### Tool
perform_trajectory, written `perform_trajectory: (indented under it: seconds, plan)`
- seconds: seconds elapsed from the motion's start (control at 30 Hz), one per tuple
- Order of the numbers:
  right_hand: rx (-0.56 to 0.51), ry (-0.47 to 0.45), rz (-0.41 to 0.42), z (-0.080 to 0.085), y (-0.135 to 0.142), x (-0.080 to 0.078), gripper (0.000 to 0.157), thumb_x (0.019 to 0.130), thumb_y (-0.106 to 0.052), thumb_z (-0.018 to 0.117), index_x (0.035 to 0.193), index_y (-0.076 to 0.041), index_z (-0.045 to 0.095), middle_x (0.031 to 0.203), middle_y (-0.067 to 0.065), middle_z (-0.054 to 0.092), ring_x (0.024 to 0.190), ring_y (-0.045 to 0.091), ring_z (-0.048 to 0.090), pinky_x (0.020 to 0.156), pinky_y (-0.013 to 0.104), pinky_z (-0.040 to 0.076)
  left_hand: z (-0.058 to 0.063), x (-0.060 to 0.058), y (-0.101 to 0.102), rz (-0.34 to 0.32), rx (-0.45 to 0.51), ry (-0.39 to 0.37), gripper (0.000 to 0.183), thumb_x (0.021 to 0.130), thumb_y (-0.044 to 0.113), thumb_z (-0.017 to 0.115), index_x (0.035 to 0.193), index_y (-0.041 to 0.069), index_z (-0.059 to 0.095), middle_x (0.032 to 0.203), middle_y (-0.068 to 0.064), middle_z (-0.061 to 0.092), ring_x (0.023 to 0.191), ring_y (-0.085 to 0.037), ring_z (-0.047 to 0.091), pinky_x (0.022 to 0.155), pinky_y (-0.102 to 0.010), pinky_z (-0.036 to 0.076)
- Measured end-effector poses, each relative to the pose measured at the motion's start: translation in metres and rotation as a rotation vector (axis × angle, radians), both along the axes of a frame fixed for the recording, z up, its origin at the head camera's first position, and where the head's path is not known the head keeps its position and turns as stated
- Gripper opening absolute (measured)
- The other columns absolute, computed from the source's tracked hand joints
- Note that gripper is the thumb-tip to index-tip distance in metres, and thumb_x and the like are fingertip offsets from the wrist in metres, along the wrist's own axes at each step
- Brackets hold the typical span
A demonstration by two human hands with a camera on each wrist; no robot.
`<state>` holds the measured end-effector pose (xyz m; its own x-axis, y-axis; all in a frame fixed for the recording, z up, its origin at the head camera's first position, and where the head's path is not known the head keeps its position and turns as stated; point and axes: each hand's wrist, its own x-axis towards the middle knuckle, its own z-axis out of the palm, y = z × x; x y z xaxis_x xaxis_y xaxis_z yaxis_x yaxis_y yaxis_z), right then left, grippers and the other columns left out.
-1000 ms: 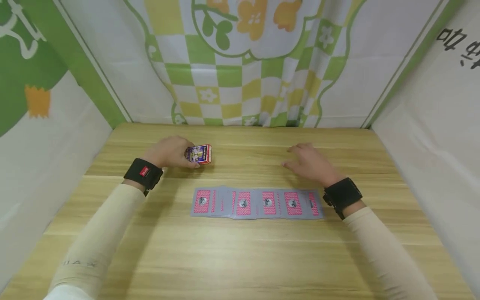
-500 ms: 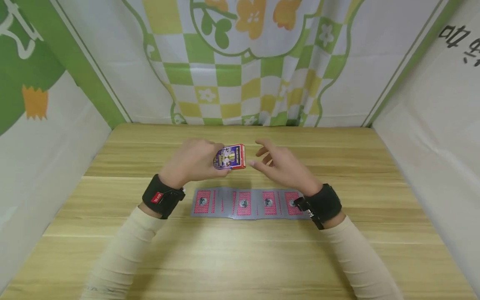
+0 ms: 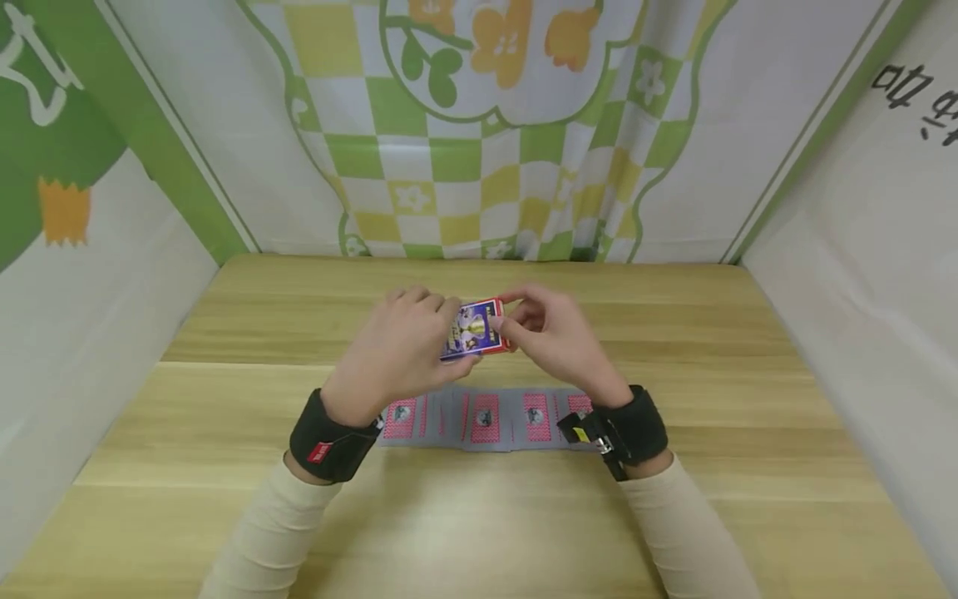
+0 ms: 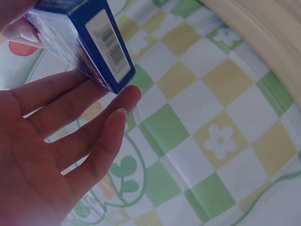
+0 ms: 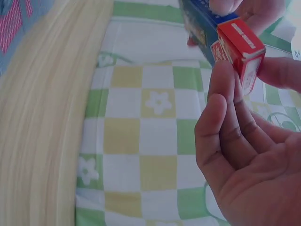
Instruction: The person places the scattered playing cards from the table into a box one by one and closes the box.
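Item one: one small card box (image 3: 471,329), located at the centre of the frame in the head view, held up above the tabletop (image 3: 471,524). Its printed face is blue-purple with a gold cup; one end is red (image 5: 240,40). One barcode label (image 4: 110,44) shows on the other end in the left wrist view.

Hands: two, both on the box. The left hand (image 3: 397,349) has its grip on the blue part, thumb against fingers. The right hand (image 3: 557,337) pinches the red end between thumb and fingers.

Below the box, centre of the frame: one row of overlapping playing cards (image 3: 485,420), backs up. Four large red-patterned panels are visible; the overlap and the wrists prevent a full count.

Wristbands: two, black, the left wristband (image 3: 329,437) with one red tag, the right wristband (image 3: 636,424) covering the row's right end. Sleeves (image 3: 273,532): two, beige. One checkered curtain (image 3: 456,158) fills the upper centre.

Changes: one second ago the box was left of centre in the left hand, the right hand well apart from it. Half a second ago a gap remained; the right hand now touches the box.
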<state>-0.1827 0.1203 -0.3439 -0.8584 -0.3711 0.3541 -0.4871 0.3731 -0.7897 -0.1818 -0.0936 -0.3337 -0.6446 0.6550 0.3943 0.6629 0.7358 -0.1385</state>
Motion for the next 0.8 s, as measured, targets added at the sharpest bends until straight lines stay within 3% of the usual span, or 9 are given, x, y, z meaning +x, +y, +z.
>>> perform_trajectory:
  seconds: [0.13,0.23,0.43,0.53,0.63,0.8]
  plan:
    - [-0.044,-0.019,-0.001,0.012,-0.009,0.014,0.023,0.087,0.003,0.061,0.109,0.006,0.059,0.071,0.015,0.067,0.053,0.019,0.059,0.046,0.027,0.039,-0.008,0.003,0.003,-0.076,0.056,-0.014,0.065,0.077,0.049,0.065,0.12,0.002,0.055,0.092,-0.01,0.062,0.081,-0.026,0.056,0.073,-0.045,0.05]
    - [-0.039,-0.011,0.003,0.014,-0.012,0.015,0.022,0.088,0.002,0.06,0.11,0.006,0.059,0.071,0.016,0.067,0.054,0.019,0.059,0.047,0.026,0.041,-0.01,0.001,0.006,-0.118,0.104,0.013,0.067,0.076,0.047,0.069,0.123,0.003,0.052,0.086,-0.008,0.059,0.071,-0.021,0.053,0.066,-0.042,0.051]
    - [-0.031,0.019,-0.017,0.007,-0.001,0.006,0.023,0.091,-0.003,0.057,0.115,-0.003,0.06,0.073,0.009,0.067,0.056,0.016,0.058,0.049,0.031,0.043,0.001,0.0,0.005,-0.186,0.181,0.003,0.066,0.074,0.044,0.073,0.124,0.005,0.052,0.084,-0.004,0.056,0.064,-0.015,0.048,0.054,-0.035,0.047]
    - [0.001,0.126,0.001,0.007,0.002,0.007,0.027,0.089,-0.004,0.059,0.117,-0.006,0.059,0.078,0.005,0.067,0.06,0.013,0.06,0.05,0.033,0.048,0.005,0.002,0.001,-0.218,0.202,-0.022,0.069,0.074,0.045,0.074,0.128,0.007,0.051,0.084,-0.003,0.057,0.064,-0.013,0.048,0.052,-0.033,0.045]
    - [0.064,0.302,0.015,0.009,-0.001,0.01,0.032,0.087,-0.004,0.059,0.118,-0.006,0.058,0.09,0.005,0.066,0.067,0.01,0.061,0.054,0.034,0.053,0.008,0.004,-0.004,-0.234,0.219,-0.041,0.073,0.075,0.045,0.075,0.133,0.01,0.047,0.085,-0.003,0.059,0.064,-0.013,0.049,0.053,-0.033,0.046]
    - [0.147,0.525,-0.043,0.012,-0.009,0.013,0.023,0.086,-0.005,0.058,0.108,-0.007,0.064,0.104,0.007,0.059,0.074,0.008,0.058,0.061,0.031,0.054,0.013,0.007,-0.011,-0.245,0.251,-0.085,0.071,0.077,0.043,0.075,0.13,0.009,0.044,0.094,-0.004,0.064,0.074,-0.013,0.056,0.061,-0.035,0.052]
